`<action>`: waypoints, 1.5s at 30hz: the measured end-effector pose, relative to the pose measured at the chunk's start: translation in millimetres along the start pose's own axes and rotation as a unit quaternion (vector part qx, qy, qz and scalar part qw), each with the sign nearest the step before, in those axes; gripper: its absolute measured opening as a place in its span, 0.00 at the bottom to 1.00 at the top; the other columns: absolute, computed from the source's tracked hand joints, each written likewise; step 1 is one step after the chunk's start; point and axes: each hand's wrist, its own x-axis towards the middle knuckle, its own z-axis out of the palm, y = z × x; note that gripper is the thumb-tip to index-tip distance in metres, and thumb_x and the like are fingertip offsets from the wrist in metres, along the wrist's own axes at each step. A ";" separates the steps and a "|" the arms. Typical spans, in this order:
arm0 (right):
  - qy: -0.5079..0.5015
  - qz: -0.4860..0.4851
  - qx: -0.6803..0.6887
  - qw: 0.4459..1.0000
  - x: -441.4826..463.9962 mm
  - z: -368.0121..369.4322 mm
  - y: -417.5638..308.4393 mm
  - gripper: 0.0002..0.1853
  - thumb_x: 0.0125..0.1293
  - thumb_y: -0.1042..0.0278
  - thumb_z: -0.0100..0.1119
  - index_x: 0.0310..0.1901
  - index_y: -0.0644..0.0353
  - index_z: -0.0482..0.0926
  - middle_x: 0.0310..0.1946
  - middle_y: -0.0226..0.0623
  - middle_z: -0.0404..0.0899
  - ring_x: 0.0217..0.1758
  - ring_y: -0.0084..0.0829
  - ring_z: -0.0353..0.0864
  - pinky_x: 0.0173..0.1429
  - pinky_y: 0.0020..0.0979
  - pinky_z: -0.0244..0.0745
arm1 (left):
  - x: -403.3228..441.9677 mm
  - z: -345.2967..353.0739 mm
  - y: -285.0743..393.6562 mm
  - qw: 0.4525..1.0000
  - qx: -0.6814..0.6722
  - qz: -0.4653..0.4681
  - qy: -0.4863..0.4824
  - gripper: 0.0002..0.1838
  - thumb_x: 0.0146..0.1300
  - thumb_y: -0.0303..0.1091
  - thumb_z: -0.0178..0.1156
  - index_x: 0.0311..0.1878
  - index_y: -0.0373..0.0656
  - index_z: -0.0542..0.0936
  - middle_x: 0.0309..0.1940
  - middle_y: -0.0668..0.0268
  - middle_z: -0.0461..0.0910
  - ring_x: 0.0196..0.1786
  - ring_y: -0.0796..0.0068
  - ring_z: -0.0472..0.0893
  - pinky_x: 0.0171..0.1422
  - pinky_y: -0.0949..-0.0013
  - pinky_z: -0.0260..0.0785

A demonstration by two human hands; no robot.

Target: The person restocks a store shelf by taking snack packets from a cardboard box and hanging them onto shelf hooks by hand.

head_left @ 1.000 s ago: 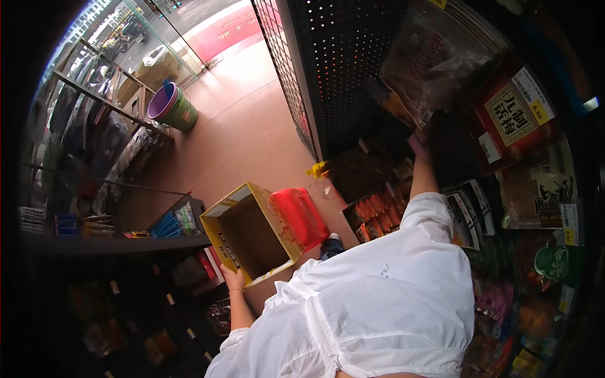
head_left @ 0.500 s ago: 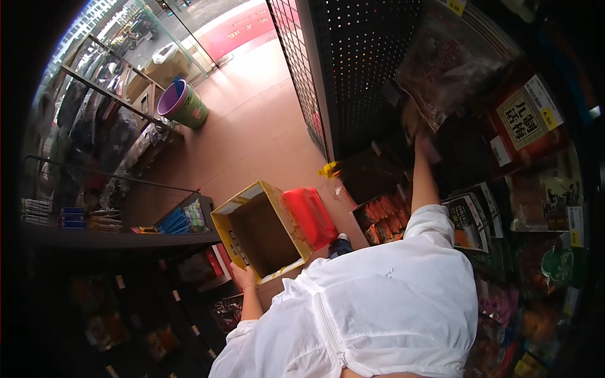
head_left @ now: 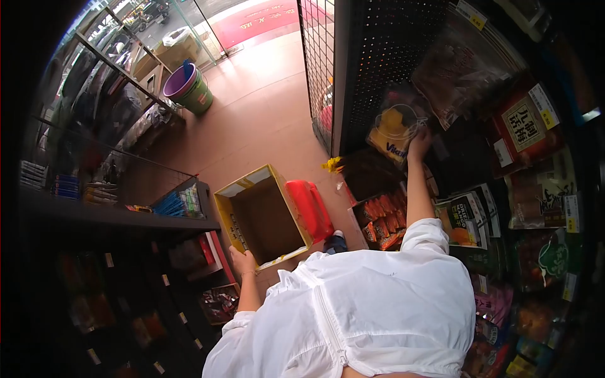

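Bucket (head_left: 192,97), rounded, green-sided and purple at the mouth, stands beyond the cardboard box (head_left: 268,214). The left hand (head_left: 242,259) curls its fingers closed over the near-left edge of this open, yellow-rimmed, straight-walled box. Against the box's right side sits a glossy red container (head_left: 310,208). Farther right of the box, a shiny, yellow-patterned pouch (head_left: 392,133) hangs by its edge from the right hand (head_left: 419,143), its fingers closed and slightly blurred.
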 end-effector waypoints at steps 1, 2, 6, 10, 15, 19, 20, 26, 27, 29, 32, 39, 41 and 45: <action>0.023 -0.003 0.027 0.999 -4.8 2.1 -9.2 0.13 0.63 0.65 0.40 0.33 0.69 0.69 0.27 0.46 0.72 0.32 0.36 0.71 0.39 0.32 0.64 | -0.7 -0.1 -0.5 1.000 -0.006 0.007 0.005 0.20 0.44 0.26 0.48 0.44 0.35 0.60 0.40 0.46 0.68 0.42 0.45 0.70 0.47 0.54 0.64; 0.020 -0.005 0.028 0.999 -7.0 3.3 -9.9 0.13 0.63 0.65 0.40 0.33 0.69 0.69 0.27 0.46 0.72 0.32 0.36 0.71 0.39 0.32 0.64 | -0.7 0.5 -1.4 1.000 -0.008 0.004 0.005 0.20 0.44 0.26 0.48 0.44 0.35 0.60 0.40 0.46 0.68 0.42 0.45 0.70 0.47 0.54 0.64; -0.081 0.051 -0.012 0.995 -29.4 10.6 13.9 0.12 0.63 0.66 0.40 0.32 0.67 0.69 0.26 0.41 0.72 0.30 0.32 0.68 0.38 0.30 0.63 | 2.8 8.0 -7.1 1.000 -0.011 0.012 0.013 0.21 0.44 0.26 0.48 0.45 0.35 0.60 0.40 0.45 0.68 0.42 0.45 0.70 0.46 0.54 0.64; -0.086 0.142 0.034 0.986 -94.4 1.8 16.7 0.12 0.63 0.66 0.39 0.32 0.67 0.69 0.27 0.38 0.72 0.29 0.29 0.66 0.38 0.28 0.63 | 1.4 3.9 -4.7 0.999 -0.024 0.012 0.019 0.21 0.45 0.27 0.48 0.45 0.35 0.60 0.39 0.47 0.69 0.40 0.45 0.71 0.44 0.53 0.65; -0.101 0.191 0.045 0.975 -176.4 -34.1 4.4 0.13 0.65 0.64 0.39 0.35 0.66 0.71 0.31 0.31 0.71 0.34 0.21 0.66 0.41 0.24 0.62 | 3.8 13.3 -16.9 0.999 -0.026 0.031 0.030 0.19 0.46 0.28 0.48 0.44 0.37 0.61 0.37 0.48 0.70 0.38 0.47 0.73 0.40 0.52 0.67; -0.061 0.181 0.027 0.981 -216.8 -62.7 -7.3 0.13 0.64 0.65 0.39 0.33 0.67 0.70 0.29 0.34 0.72 0.33 0.24 0.67 0.41 0.26 0.63 | -2.8 4.2 -9.7 1.000 0.009 0.007 0.017 0.19 0.48 0.27 0.47 0.47 0.38 0.61 0.34 0.49 0.72 0.37 0.49 0.73 0.39 0.53 0.68; -0.054 0.198 0.050 0.977 -223.4 -68.3 -6.3 0.13 0.64 0.64 0.39 0.34 0.67 0.70 0.30 0.33 0.72 0.33 0.24 0.67 0.42 0.26 0.63 | -3.4 2.1 -8.2 1.000 0.010 -0.002 0.001 0.20 0.49 0.26 0.47 0.48 0.37 0.61 0.35 0.48 0.72 0.38 0.50 0.74 0.40 0.54 0.68; -0.032 0.249 0.050 0.967 -251.2 -87.2 -26.1 0.14 0.65 0.63 0.40 0.38 0.66 0.70 0.34 0.32 0.71 0.37 0.23 0.66 0.44 0.24 0.62 | -7.1 1.9 -10.1 0.999 0.007 0.031 -0.026 0.21 0.49 0.25 0.47 0.50 0.36 0.61 0.36 0.50 0.73 0.41 0.52 0.73 0.42 0.56 0.67; -0.031 0.256 0.048 0.965 -254.2 -88.9 -29.4 0.15 0.64 0.62 0.42 0.41 0.66 0.70 0.36 0.32 0.71 0.38 0.23 0.66 0.45 0.24 0.61 | -7.9 2.7 -9.1 0.998 0.002 0.052 -0.024 0.21 0.50 0.25 0.47 0.50 0.36 0.61 0.37 0.50 0.73 0.42 0.52 0.72 0.43 0.56 0.67; -0.028 0.252 0.060 0.965 -257.9 -91.6 -38.0 0.15 0.64 0.62 0.42 0.41 0.66 0.70 0.36 0.31 0.71 0.38 0.23 0.66 0.46 0.23 0.61 | -9.2 4.6 -4.1 0.998 0.002 0.053 -0.044 0.21 0.50 0.24 0.47 0.50 0.36 0.60 0.41 0.51 0.71 0.44 0.53 0.71 0.45 0.57 0.66; -0.018 0.232 0.073 0.970 -262.0 -89.5 -62.9 0.14 0.64 0.61 0.42 0.41 0.65 0.70 0.36 0.31 0.71 0.38 0.23 0.65 0.46 0.23 0.61 | -1.2 14.0 -7.5 0.994 -0.009 0.103 -0.019 0.21 0.49 0.24 0.48 0.50 0.36 0.60 0.45 0.51 0.68 0.44 0.52 0.71 0.46 0.58 0.67; -0.065 0.124 0.197 0.970 -263.9 -72.4 -132.8 0.10 0.65 0.63 0.40 0.37 0.60 0.69 0.38 0.29 0.70 0.41 0.22 0.67 0.48 0.24 0.62 | 6.1 1.2 -11.9 0.986 0.017 0.148 -0.078 0.21 0.48 0.25 0.49 0.48 0.33 0.60 0.42 0.48 0.69 0.42 0.52 0.72 0.44 0.58 0.67; -0.117 0.191 0.367 0.903 -271.0 -58.1 -178.7 0.11 0.65 0.63 0.41 0.35 0.61 0.70 0.33 0.28 0.69 0.38 0.20 0.66 0.44 0.23 0.63 | 7.1 3.7 -16.1 0.984 -0.017 0.168 -0.066 0.22 0.47 0.26 0.49 0.48 0.32 0.60 0.41 0.47 0.70 0.40 0.51 0.73 0.43 0.57 0.68; -0.275 0.203 0.346 0.874 -298.0 -28.9 -186.4 0.10 0.63 0.62 0.46 0.34 0.61 0.73 0.27 0.22 0.69 0.31 0.12 0.65 0.36 0.14 0.62 | 8.5 8.8 -17.8 0.981 -0.040 0.186 -0.033 0.23 0.46 0.27 0.49 0.48 0.32 0.60 0.39 0.47 0.70 0.39 0.50 0.73 0.42 0.56 0.68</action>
